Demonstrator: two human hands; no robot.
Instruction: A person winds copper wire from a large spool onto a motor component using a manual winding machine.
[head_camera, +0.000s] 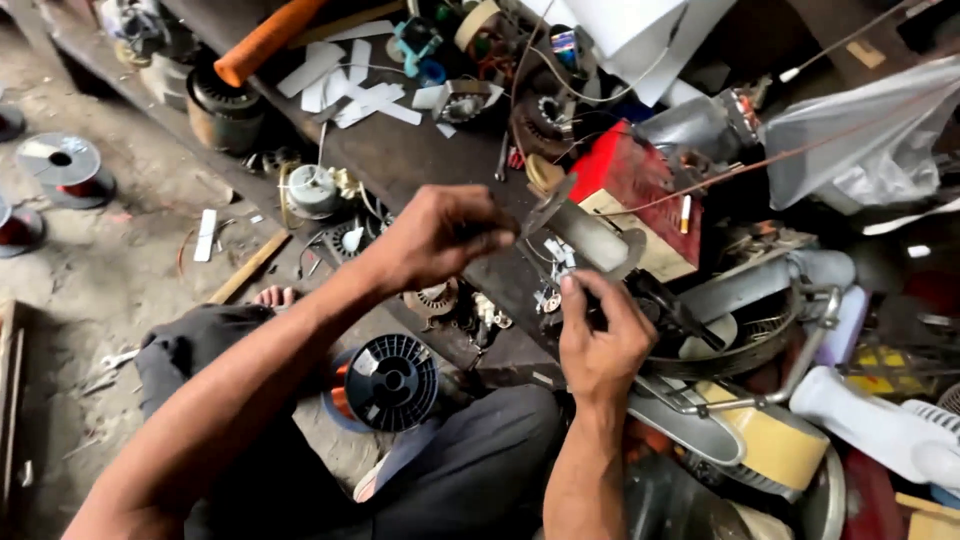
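Observation:
My left hand (440, 235) reaches forward over a dark wooden bench (400, 155) and pinches the near end of a grey sheet (592, 237) with thumb and fingers. That stiff sheet slants up between both hands. Just below it, my right hand (598, 345) is closed around the black handles of what look like scissors (672, 312), with the fingers curled close under the sheet's lower edge. Small white offcuts (556, 250) lie on the bench right between the hands. Whether the blades touch the sheet I cannot tell.
A black spool of copper wire (385, 382) sits between my knees. A red box (640, 175) stands behind the sheet, with white strips (350, 90) and an orange handle (265, 40) further back. Fan parts (770, 440) pile up at right. Wire spools (62, 165) lie on the floor at left.

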